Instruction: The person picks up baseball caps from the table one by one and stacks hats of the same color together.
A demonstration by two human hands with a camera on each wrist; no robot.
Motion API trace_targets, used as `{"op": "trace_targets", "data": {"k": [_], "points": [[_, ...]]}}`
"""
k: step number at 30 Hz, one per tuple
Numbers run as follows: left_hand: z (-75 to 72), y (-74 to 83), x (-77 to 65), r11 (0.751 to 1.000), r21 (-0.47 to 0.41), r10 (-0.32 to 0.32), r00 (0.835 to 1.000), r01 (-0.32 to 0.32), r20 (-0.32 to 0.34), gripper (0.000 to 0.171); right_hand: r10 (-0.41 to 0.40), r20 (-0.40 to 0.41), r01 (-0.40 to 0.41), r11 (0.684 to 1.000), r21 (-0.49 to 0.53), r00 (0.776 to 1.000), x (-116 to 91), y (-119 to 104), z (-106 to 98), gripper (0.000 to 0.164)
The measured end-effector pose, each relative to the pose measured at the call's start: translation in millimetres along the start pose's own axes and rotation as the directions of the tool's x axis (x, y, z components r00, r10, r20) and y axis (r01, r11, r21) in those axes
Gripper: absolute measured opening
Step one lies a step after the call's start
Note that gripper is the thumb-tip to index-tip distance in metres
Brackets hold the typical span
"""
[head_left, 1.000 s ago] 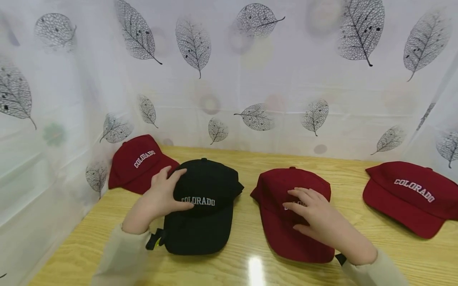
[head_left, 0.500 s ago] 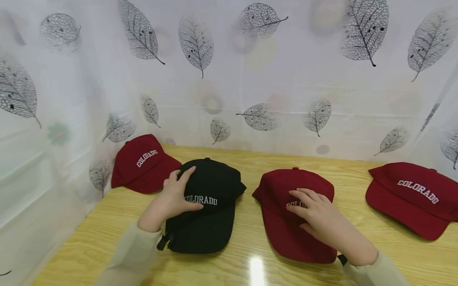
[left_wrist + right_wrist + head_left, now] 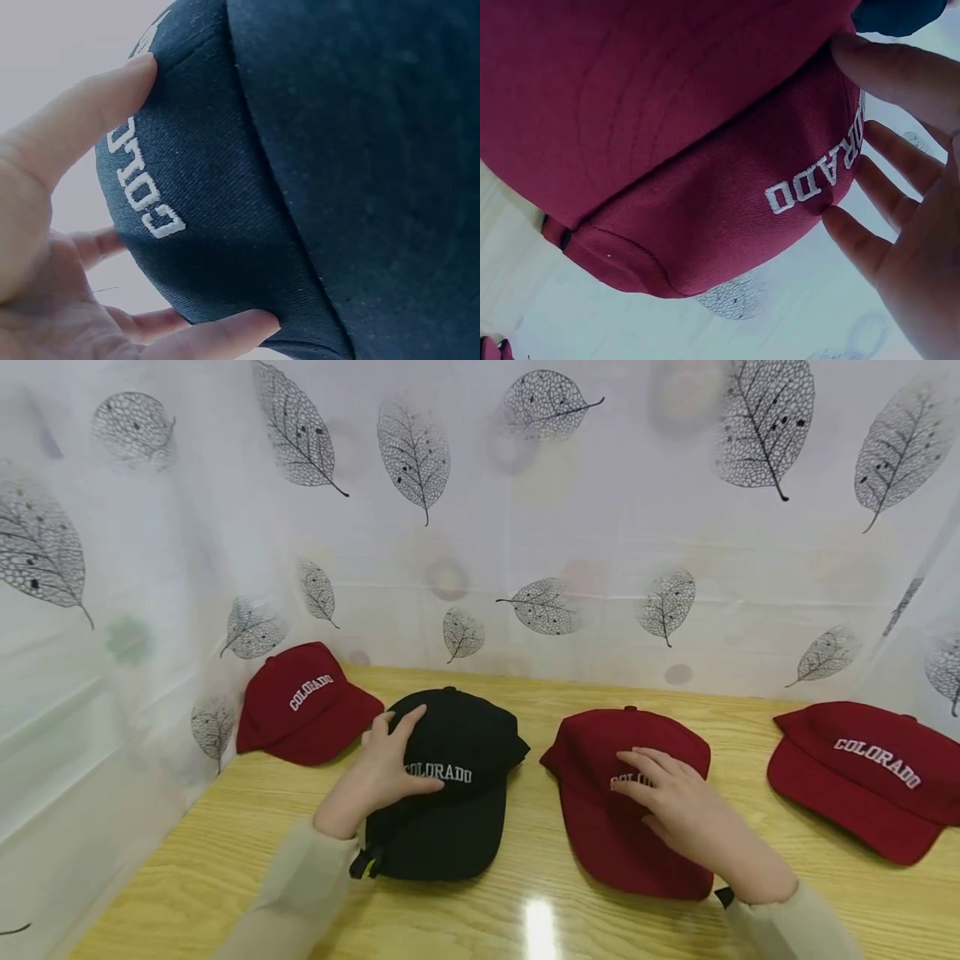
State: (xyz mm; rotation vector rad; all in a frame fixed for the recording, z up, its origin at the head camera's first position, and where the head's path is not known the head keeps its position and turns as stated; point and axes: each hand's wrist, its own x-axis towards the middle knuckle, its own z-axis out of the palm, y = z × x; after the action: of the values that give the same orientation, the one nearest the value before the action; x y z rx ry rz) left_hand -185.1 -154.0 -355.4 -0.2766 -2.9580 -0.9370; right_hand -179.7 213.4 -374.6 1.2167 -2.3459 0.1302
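A black baseball cap (image 3: 450, 827) with white COLORADO lettering lies on the wooden table, brim toward me. My left hand (image 3: 382, 768) grips the left side of its crown; in the left wrist view the thumb (image 3: 112, 97) presses by the letters and the fingers spread round the side. To the right is a dark red baseball cap (image 3: 622, 852), same lettering, brim also toward me. My right hand (image 3: 686, 802) holds its crown from the right, covering part of the word. In the right wrist view its thumb lies near the brim seam and its fingertips meet the front panel.
Another dark red cap (image 3: 296, 710) sits at the back left, close behind my left hand. One more red cap (image 3: 870, 768) lies at the right edge. The wooden table (image 3: 225, 843) ends at a white leaf-print curtain (image 3: 480, 527) behind and at the left.
My left hand has come in from the left onto the black cap. In the last half second both the black cap and the nearby red cap have shifted slightly right and away with my hands.
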Motion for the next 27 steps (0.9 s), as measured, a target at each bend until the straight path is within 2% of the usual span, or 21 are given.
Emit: {"op": "trace_targets", "data": {"k": [19, 27], "points": [[4.1, 1.9, 6.8, 1.0, -0.007, 0.011, 1.0, -0.011, 0.009, 0.093, 0.029, -0.016, -0.029, 0.999, 0.021, 0.999, -6.0, 9.0, 3.1, 0.053], [-4.7, -1.1, 5.1, 0.999, -0.009, 0.053, 0.998, -0.053, 0.016, 0.091, 0.011, -0.041, -0.01, 1.0, 0.022, 0.999, -4.6, 9.2, 3.7, 0.049]]}}
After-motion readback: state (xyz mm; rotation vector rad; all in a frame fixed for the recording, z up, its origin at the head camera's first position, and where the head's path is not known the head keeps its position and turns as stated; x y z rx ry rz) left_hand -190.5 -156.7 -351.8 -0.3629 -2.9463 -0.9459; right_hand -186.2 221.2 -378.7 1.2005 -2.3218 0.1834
